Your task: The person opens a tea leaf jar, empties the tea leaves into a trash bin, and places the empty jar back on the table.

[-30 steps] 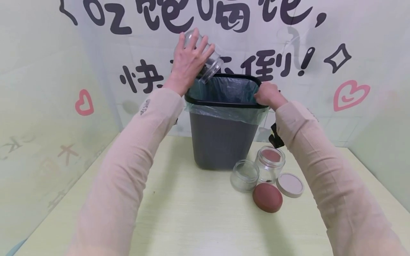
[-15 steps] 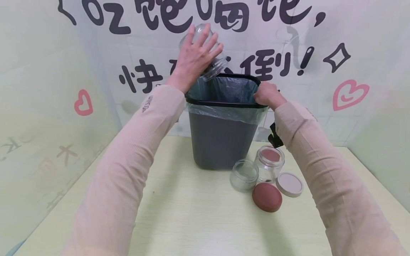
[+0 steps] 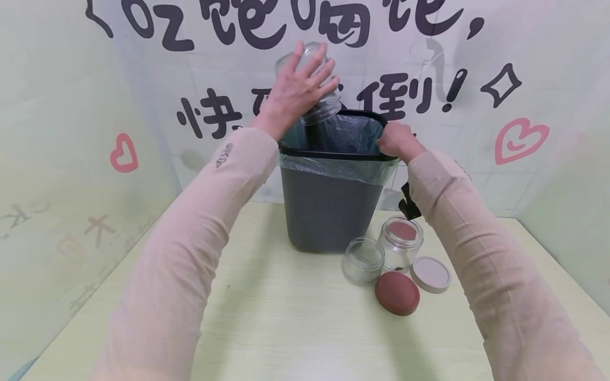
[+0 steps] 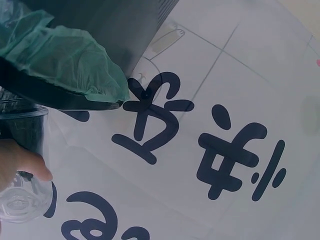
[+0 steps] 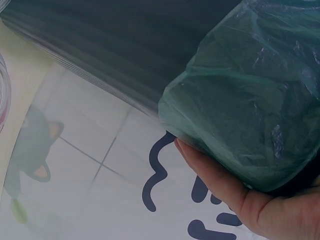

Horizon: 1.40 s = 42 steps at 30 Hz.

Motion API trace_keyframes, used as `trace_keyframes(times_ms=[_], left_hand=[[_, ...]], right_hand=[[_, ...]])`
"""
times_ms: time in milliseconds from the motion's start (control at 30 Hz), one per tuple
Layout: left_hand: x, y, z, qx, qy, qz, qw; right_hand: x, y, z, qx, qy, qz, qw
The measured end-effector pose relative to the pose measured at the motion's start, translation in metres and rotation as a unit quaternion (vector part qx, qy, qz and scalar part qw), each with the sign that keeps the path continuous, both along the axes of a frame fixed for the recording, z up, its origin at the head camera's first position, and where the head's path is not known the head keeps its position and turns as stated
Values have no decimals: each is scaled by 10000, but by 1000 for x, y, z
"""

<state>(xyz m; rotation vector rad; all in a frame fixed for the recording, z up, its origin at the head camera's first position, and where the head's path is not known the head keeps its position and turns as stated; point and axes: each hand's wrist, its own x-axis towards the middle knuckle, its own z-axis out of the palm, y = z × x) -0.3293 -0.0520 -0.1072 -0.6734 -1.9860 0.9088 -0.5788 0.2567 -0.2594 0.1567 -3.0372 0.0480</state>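
Over the left part of the trash can (image 3: 329, 211), my left hand (image 3: 297, 91) grips a clear jar (image 3: 326, 108) tipped with its mouth down. Dark material streams from the jar's mouth into the green bag (image 3: 355, 129) lining the can. In the left wrist view the jar (image 4: 25, 200) shows dark contents towards its mouth and a thumb (image 4: 32, 165) across its side. My right hand (image 3: 399, 140) grips the can's black rim at the right corner. From the right wrist, the hand (image 5: 265, 210) is seen against the bag-covered rim (image 5: 240, 125), the other fingers partly hidden.
Right of the can's base stand an open glass jar (image 3: 364, 262) and a taller jar (image 3: 400, 248) with dark bits at its bottom. A reddish lid (image 3: 397, 293) and a pale lid (image 3: 431, 274) lie beside them. A printed sheet (image 3: 157, 106) hangs behind the table (image 3: 286, 317).
My left hand has moved right over the can and tipped the jar steeper. Dark material, earlier inside the jar, now pours out. The right hand stays on the rim.
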Motion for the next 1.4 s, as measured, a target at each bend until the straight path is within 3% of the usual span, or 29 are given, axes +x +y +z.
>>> trace_keyframes(times_ms=[167,567,700,867,1133,1267,1400], left_hand=[[1,1,1,-462,45,129,9988],[1,4,0,-1301,677,-127,9891],[2,4,1,-1822,617,-68,9813],[3,2,1,-2525,520,-50,9662],[4,-3,-1,-3048,741,-114,9495],[4,-4,0,-3094,548,-233,9491],[3,-4,0,-2836,202,-429,9578]], right_hand=[[-2,1,0,53,-4,7,10000],[-4,0,-1,113,-65,41,9999],[-4,0,-1,100,-18,74,9999],[-4,0,-1,91,71,103,9999],[-4,-1,1,135,64,150,9998],[-4,0,2,118,18,117,9999],[-5,0,0,106,-7,90,9999]])
